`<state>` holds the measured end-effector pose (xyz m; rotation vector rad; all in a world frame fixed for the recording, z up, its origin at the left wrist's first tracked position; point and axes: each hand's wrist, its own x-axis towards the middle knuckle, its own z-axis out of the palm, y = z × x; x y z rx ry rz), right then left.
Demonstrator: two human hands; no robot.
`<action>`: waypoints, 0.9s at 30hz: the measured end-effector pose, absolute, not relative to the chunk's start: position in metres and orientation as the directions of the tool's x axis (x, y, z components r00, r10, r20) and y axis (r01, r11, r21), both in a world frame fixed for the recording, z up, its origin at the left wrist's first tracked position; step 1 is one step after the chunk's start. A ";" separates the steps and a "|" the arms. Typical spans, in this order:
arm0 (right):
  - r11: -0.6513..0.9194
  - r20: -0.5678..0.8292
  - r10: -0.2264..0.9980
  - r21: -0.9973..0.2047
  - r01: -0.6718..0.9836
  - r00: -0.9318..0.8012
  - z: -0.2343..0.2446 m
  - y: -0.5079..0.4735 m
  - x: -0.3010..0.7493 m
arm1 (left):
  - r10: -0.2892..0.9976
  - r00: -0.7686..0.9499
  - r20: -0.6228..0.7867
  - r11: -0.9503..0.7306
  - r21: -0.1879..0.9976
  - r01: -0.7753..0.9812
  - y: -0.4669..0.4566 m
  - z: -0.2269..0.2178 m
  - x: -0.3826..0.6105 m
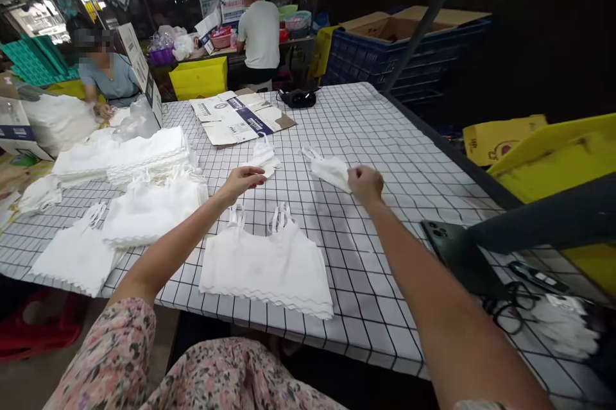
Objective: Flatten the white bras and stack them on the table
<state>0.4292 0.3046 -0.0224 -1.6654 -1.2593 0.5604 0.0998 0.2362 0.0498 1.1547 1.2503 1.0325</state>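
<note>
so, crumpled white strappy top [330, 171] clamped in right grip [366, 184], left grip [243, 180] apart, empty

grid-patterned table [370, 294] carries white camisole tops [266, 269] laid flat near the near edge, with a stack of tops [144, 156] by the left edge. flattened printed carton [238, 118] and black case [298, 99] lie at the far edge; dark green phone [445, 253] at the right edge.

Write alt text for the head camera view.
A person's right hand touches a small white strappy top while the left hand reaches toward a second strappy top on a black-gridded white table cover. A flat scallop-hemmed camisole lies nearer the viewer, and a stack of white tops lies to the left.
</note>
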 end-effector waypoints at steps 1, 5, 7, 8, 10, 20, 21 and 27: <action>-0.025 0.168 0.908 -0.892 0.451 0.383 -0.012 0.306 0.429 | 0.988 0.052 -0.144 0.142 0.989 0.045 0.234 0.050 0.099; 0.084 0.176 0.917 -0.963 0.258 0.357 0.042 0.310 0.422 | 0.996 0.038 -0.077 0.075 0.996 0.050 0.228 0.060 0.108; 0.181 0.194 0.940 -0.981 0.072 0.282 0.066 0.300 0.414 | 0.994 0.110 -0.027 0.024 0.999 0.031 0.219 0.070 0.121; 0.221 0.211 0.951 -0.975 -0.022 0.227 0.076 0.292 0.409 | 0.990 0.144 0.005 -0.008 1.000 0.021 0.213 0.075 0.128; 0.274 0.263 0.960 -0.952 -0.139 0.093 0.091 0.271 0.397 | 0.981 0.183 0.065 -0.068 0.998 0.011 0.198 0.085 0.143; 0.592 0.583 0.806 -0.795 0.129 -0.108 0.141 0.191 0.346 | 0.990 0.025 0.140 -0.142 0.983 0.116 0.170 0.096 0.162; 0.616 0.614 0.785 -0.762 0.197 -0.081 0.146 0.189 0.347 | 0.991 0.041 0.130 -0.135 0.982 0.136 0.170 0.098 0.157; 0.547 0.647 0.750 -0.724 0.420 0.139 0.170 0.190 0.364 | 0.996 0.084 0.028 -0.052 0.951 0.306 0.156 0.107 0.109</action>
